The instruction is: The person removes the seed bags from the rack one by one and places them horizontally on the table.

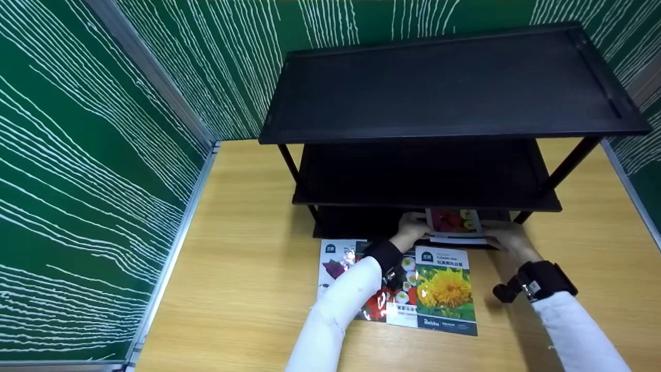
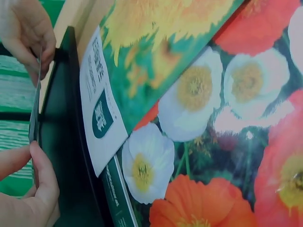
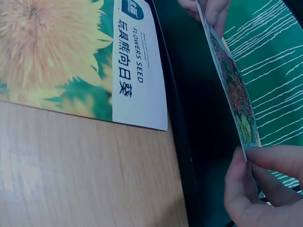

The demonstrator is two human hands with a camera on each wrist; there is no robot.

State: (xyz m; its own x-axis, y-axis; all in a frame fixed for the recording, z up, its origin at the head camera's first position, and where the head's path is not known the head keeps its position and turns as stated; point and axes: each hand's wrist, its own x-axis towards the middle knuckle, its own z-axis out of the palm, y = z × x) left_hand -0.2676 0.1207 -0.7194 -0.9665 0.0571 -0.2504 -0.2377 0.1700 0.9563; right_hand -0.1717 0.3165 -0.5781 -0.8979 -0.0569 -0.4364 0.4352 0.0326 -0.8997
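Both hands hold a seed packet (image 1: pixel 453 221) with red and yellow pictures on it, at the front of the rack's bottom shelf (image 1: pixel 356 222). My left hand (image 1: pixel 412 227) pinches its left edge. The right hand (image 3: pixel 265 184) pinches the opposite edge between thumb and fingers. In the right wrist view the packet (image 3: pixel 236 90) stands tilted above the dark shelf. Nearer to me on the table lie a yellow sunflower seed packet (image 1: pixel 445 289), a packet with white and red poppies (image 1: pixel 405 297), and others partly covered by my left forearm.
A black three-tier rack (image 1: pixel 449 88) stands on the wooden table (image 1: pixel 232 258). Its middle shelf (image 1: pixel 423 175) hangs low over both hands. Green walls with white streaks (image 1: pixel 93 181) enclose the table at the back and sides.
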